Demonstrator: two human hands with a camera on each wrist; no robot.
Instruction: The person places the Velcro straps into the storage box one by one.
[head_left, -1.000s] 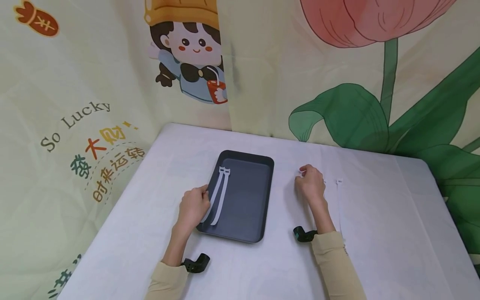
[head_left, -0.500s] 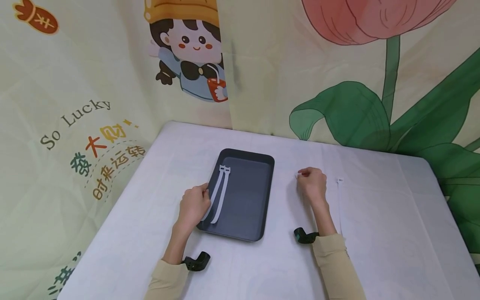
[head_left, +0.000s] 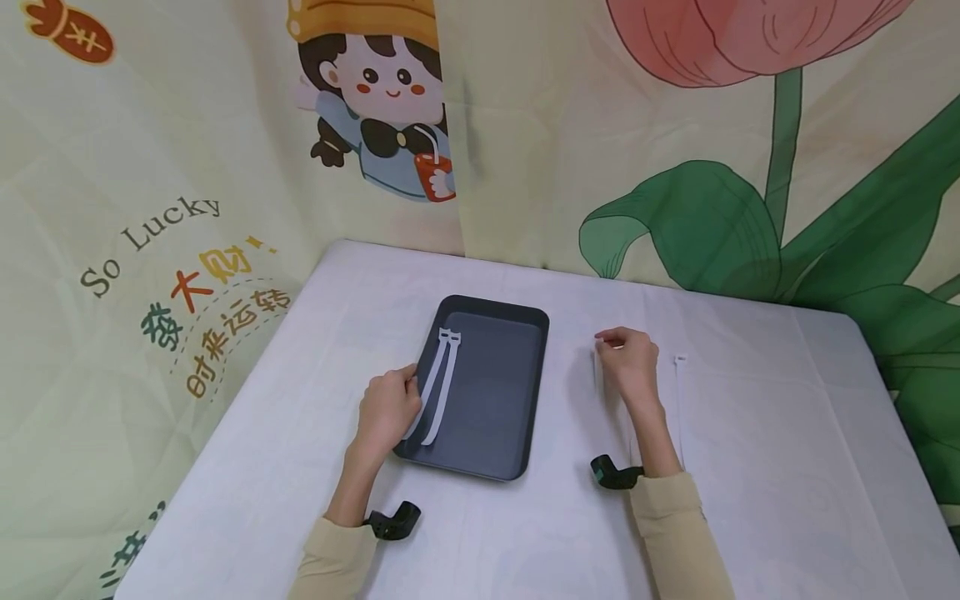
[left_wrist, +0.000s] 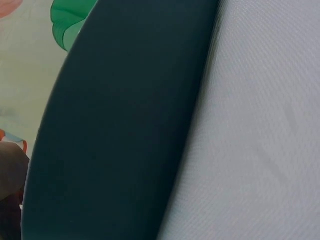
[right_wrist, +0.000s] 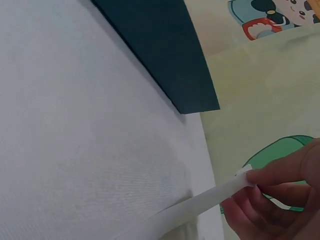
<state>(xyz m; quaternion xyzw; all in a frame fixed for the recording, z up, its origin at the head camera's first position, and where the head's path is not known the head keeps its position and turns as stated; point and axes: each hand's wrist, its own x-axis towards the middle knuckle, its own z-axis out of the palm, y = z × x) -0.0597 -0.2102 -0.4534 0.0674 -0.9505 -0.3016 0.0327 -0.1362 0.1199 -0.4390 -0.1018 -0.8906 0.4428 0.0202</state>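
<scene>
My left hand [head_left: 388,407] grips the left rim of a dark grey tray [head_left: 491,383]. Inside the tray, along its left side, lie two white cable ties [head_left: 444,392] with slotted heads, their lower ends close to my left fingers. To the right of the tray, my right hand [head_left: 632,362] pinches another white cable tie [right_wrist: 200,202] by its head between thumb and fingertips. The right wrist view shows its strap hanging down towards the table. In the left wrist view the tray's outer wall [left_wrist: 115,120] fills the middle, with a bit of the hand [left_wrist: 12,170] at the edge.
One more white cable tie [head_left: 680,408] lies lengthwise on the white-covered table [head_left: 787,467], right of my right forearm. Behind the table hangs a printed cloth [head_left: 525,167] with a cartoon figure and a large tulip. Each wrist carries a small black camera [head_left: 393,522].
My right hand has drawn back slightly, lifting the pinched cable tie so more of its strap shows beside the hand. The left hand keeps its grip on the tray.
</scene>
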